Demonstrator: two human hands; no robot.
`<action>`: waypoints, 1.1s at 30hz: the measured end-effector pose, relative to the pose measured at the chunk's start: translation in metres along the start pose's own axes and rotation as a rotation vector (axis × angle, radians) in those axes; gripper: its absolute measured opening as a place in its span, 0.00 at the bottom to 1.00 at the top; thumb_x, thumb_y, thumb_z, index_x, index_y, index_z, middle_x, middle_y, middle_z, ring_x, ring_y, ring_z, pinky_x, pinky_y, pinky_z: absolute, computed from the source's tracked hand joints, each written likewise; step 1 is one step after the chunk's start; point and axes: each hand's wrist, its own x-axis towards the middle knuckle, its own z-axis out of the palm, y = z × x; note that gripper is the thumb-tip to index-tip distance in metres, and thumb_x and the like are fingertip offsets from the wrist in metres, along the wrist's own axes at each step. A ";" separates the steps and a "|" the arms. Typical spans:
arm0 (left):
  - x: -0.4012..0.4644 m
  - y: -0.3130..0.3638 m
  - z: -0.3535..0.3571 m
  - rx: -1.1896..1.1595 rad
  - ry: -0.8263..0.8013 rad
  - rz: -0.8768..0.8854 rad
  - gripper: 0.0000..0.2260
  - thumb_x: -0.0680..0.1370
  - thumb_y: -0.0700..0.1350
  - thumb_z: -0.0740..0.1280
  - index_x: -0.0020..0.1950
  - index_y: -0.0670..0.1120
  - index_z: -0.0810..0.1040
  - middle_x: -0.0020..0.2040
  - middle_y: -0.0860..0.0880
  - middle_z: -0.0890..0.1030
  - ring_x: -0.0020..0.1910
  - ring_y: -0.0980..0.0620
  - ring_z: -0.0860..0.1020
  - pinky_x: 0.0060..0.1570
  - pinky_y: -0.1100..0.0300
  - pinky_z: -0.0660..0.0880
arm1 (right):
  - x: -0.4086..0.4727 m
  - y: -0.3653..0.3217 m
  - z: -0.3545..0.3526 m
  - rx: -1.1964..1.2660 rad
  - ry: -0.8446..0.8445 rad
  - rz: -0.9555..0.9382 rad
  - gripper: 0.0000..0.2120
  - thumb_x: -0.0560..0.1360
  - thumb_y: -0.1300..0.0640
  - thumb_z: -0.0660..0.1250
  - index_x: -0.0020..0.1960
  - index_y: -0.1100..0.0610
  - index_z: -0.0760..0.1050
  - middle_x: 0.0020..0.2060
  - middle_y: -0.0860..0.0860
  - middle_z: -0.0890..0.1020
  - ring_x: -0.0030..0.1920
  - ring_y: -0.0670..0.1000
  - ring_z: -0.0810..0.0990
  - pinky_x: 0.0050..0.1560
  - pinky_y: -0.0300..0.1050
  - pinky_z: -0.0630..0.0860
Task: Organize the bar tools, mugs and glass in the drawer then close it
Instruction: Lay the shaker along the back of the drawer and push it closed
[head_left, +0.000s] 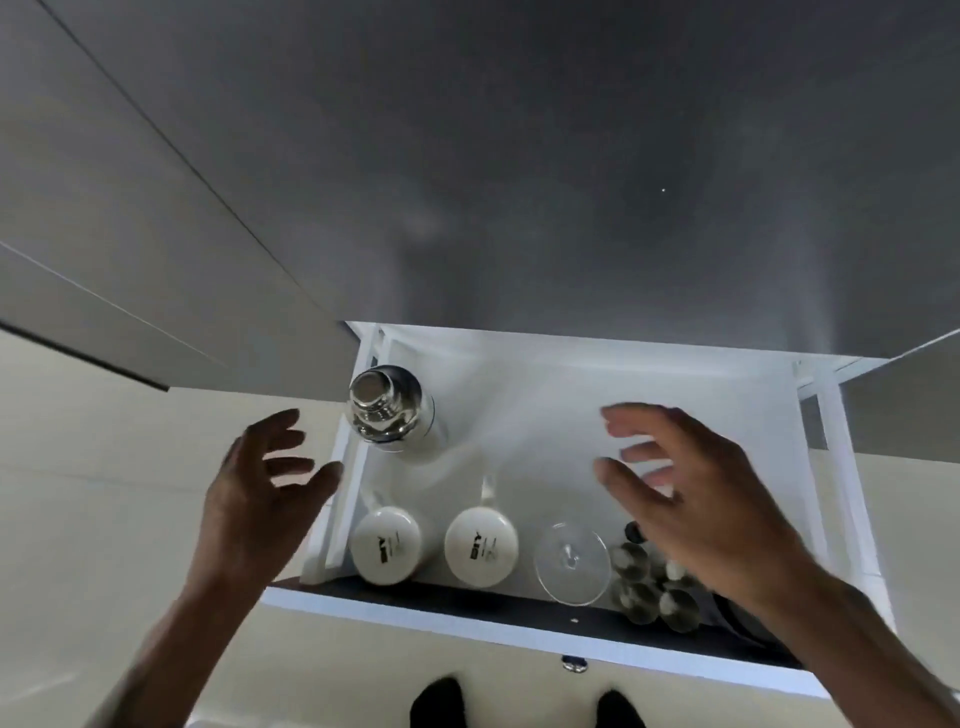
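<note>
The white drawer (561, 395) stands pulled out below the grey countertop. A steel cocktail shaker (389, 410) stands at its back left. Along the front sit two white mugs upside down, one at the left (387, 545) and one beside it (480, 545), then an upturned stemmed glass (571, 564), then a cluster of small metal bar tools (649, 587) partly hidden by my right hand. My left hand (260, 499) hovers open just outside the drawer's left wall. My right hand (696, 504) hovers open over the right half, holding nothing.
The grey countertop (519, 182) overhangs the back of the drawer. A small metal knob (573, 663) sits on the drawer front. Pale floor lies on both sides, and my dark shoes (441, 706) show below the front. The drawer's middle and back right floor is bare.
</note>
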 end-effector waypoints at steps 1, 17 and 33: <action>0.013 -0.003 0.006 0.040 -0.080 0.033 0.28 0.70 0.42 0.76 0.68 0.51 0.72 0.60 0.48 0.77 0.51 0.49 0.81 0.38 0.61 0.78 | 0.019 -0.033 0.022 0.030 -0.058 -0.074 0.23 0.72 0.48 0.71 0.66 0.44 0.72 0.58 0.46 0.79 0.54 0.47 0.80 0.53 0.48 0.80; 0.093 -0.002 0.058 0.597 -0.469 0.349 0.13 0.77 0.40 0.62 0.61 0.43 0.77 0.58 0.42 0.78 0.55 0.42 0.79 0.52 0.53 0.76 | 0.100 0.050 0.063 0.087 -0.148 0.382 0.16 0.73 0.62 0.70 0.53 0.44 0.77 0.56 0.51 0.83 0.45 0.50 0.84 0.42 0.41 0.73; 0.054 0.004 0.079 0.708 -0.552 0.163 0.08 0.76 0.32 0.63 0.54 0.35 0.77 0.48 0.39 0.81 0.49 0.41 0.81 0.40 0.57 0.74 | 0.101 0.098 0.088 0.285 -0.198 0.500 0.18 0.72 0.63 0.72 0.56 0.44 0.77 0.57 0.47 0.81 0.57 0.52 0.81 0.63 0.48 0.71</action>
